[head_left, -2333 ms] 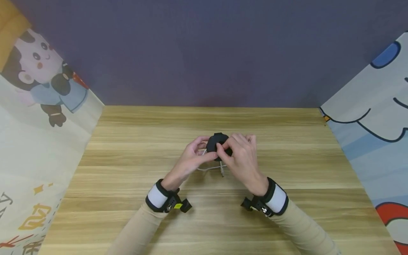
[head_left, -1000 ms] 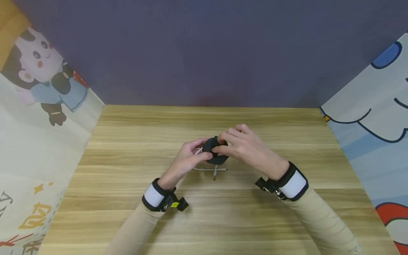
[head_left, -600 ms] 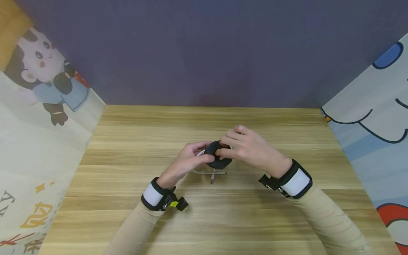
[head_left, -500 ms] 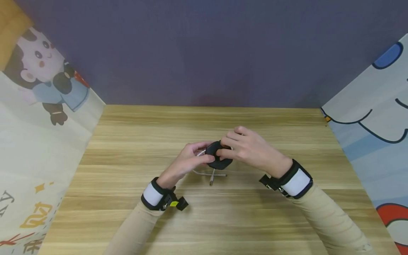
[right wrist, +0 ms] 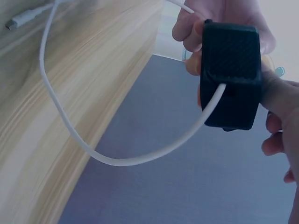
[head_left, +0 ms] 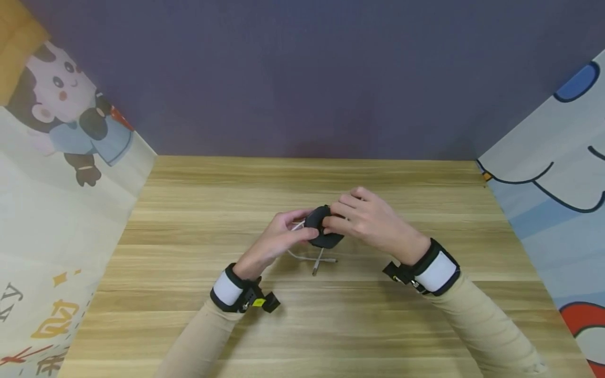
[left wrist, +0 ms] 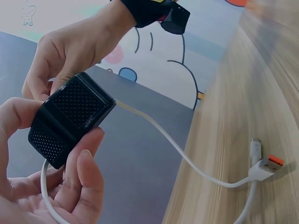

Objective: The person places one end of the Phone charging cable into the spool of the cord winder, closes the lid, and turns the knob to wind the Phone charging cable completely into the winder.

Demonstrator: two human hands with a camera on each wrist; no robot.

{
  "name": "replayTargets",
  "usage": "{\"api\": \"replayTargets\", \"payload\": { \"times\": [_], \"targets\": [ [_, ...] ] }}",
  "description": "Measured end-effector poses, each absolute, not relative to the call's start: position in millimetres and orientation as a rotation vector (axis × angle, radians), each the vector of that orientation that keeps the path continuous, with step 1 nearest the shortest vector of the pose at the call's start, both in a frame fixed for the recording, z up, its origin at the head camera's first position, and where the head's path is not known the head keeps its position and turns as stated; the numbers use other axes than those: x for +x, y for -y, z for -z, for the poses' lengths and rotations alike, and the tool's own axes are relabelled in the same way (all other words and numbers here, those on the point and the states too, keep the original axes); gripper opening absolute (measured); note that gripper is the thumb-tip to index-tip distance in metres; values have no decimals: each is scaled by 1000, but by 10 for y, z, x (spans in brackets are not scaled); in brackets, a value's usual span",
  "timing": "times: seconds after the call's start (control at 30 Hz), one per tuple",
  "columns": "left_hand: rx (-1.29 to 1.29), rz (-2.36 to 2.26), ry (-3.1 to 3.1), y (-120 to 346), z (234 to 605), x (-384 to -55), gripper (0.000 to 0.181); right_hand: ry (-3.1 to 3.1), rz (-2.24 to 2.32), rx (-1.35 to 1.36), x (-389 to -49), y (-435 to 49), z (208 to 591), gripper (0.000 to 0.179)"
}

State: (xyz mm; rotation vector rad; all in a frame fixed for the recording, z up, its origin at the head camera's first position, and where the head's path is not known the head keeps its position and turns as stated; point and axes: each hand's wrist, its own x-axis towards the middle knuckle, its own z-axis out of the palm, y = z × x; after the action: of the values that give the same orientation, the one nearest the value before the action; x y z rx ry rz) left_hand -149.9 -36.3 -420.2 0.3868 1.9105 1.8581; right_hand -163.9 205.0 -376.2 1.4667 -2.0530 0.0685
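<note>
A black, rounded cable winder (head_left: 328, 241) with textured sides is held up over the table between both hands. My left hand (head_left: 279, 239) grips it from the left, thumb on its near face and fingers behind. From the right, my right hand (head_left: 368, 223) pinches it, thumb and bent fingers at the middle of its face. A white cable (right wrist: 117, 162) comes out of the winder's side in the right wrist view. In the left wrist view, a USB plug (left wrist: 266, 168) with an orange inside hangs close to the table, beside a slimmer white plug (left wrist: 255, 150).
The wooden table (head_left: 189, 210) spreads all round the hands. A dark blue-grey panel (head_left: 302, 79) rises behind it, and cartoon-printed panels (head_left: 38, 210) flank both sides. Each wrist wears a strapped camera (head_left: 269, 302).
My right wrist has swung outward to the right, its fingers still at the winder's middle. The winder tilted and sank slightly, and the two plugs under it now spread in a cross.
</note>
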Motion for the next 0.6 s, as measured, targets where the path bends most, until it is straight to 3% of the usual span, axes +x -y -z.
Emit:
{"api": "replayTargets", "payload": {
  "times": [0.07, 0.27, 0.6],
  "targets": [
    [380, -1867, -1913, 357, 4211, -1500, 59, 2035, -51, 1434, -1635, -2040, 3782, 16],
    [400, -1908, -1891, 352, 4218, -1489, 59, 1980, -6, 1346, -1613, -1997, 3835, 38],
    [401, -1955, -1904, 333, 4222, -1449, 61, 2066, -200, 1247, -1561, -1946, 3910, 26]
  ]
}}
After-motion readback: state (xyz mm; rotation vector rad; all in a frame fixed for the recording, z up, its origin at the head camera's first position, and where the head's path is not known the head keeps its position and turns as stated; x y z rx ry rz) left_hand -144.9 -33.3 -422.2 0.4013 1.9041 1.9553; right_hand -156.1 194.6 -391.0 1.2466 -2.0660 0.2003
